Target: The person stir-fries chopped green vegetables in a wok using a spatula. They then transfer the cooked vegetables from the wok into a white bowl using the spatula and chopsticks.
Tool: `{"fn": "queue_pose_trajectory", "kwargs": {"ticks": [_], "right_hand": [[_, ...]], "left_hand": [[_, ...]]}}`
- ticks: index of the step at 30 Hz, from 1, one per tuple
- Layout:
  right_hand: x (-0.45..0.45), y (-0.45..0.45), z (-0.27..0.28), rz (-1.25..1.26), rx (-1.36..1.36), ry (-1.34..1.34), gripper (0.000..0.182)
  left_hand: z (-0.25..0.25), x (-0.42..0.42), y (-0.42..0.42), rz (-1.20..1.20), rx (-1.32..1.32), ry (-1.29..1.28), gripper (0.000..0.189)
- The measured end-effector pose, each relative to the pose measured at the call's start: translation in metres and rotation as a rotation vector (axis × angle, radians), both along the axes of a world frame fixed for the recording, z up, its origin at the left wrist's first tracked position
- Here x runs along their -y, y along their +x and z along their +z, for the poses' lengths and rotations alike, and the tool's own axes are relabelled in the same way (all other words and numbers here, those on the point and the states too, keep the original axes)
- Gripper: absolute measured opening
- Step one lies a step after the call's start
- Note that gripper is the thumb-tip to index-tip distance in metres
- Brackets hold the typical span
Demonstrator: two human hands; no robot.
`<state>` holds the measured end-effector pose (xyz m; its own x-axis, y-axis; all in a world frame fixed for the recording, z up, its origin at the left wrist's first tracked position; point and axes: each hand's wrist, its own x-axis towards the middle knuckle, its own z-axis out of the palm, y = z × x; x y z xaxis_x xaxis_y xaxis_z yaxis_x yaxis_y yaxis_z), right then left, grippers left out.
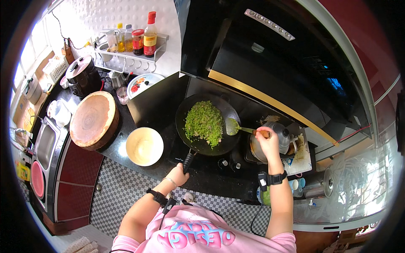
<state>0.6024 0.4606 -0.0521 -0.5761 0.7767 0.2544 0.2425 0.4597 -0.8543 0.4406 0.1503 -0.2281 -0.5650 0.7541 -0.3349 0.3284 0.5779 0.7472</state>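
Observation:
My left hand (177,175) grips the black handle (188,163) of a dark wok (208,151) on the stove. Finely chopped green food with small pale bits (204,122) is heaped in the left and middle of the wok. My right hand (267,139) is closed around the wooden grip of a metal spatula (232,126). The spatula's blade, with green bits stuck on it, lies inside the wok, right of the heap. Left of the wok, a cream-coloured bowl (144,146) stands on the black counter with no food visible in it.
A thick round wooden chopping block (93,118) lies at the left, near a sink (46,139). Right of the wok stand a pot with a lid (278,132) and a stained tray (300,155). Bottles (150,38) line a wall rack. A range hood (253,63) overhangs the stove.

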Motion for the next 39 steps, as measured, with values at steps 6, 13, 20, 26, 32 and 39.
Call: {"fn": "queue_pose_trajectory", "kwargs": {"ticks": [6, 13, 20, 26, 32, 39], "right_hand": [[-0.027, -0.034, -0.091, -0.288, -0.354, -0.597, 0.020], [0.025, -0.047, -0.128, 0.022, -0.239, -0.280, 0.008], [0.060, -0.028, -0.063, 0.140, -0.053, 0.322, 0.011], [0.017, -0.086, -0.064, -0.034, -0.112, 0.117, 0.009], [0.051, -0.095, -0.061, 0.397, 0.117, 0.351, 0.016], [0.090, 0.010, -0.052, 0.831, 0.404, 0.644, 0.023]], "left_hand": [[-0.001, -0.001, 0.000, -0.007, -0.013, -0.003, 0.036], [-0.004, 0.001, -0.002, -0.002, 0.002, -0.012, 0.036], [0.006, 0.002, -0.006, -0.012, 0.017, -0.017, 0.037], [0.009, 0.003, -0.008, -0.026, 0.009, -0.038, 0.039], [0.006, 0.003, -0.007, -0.025, 0.007, -0.018, 0.038], [-0.004, 0.001, -0.008, -0.028, -0.002, 0.008, 0.038]]}}
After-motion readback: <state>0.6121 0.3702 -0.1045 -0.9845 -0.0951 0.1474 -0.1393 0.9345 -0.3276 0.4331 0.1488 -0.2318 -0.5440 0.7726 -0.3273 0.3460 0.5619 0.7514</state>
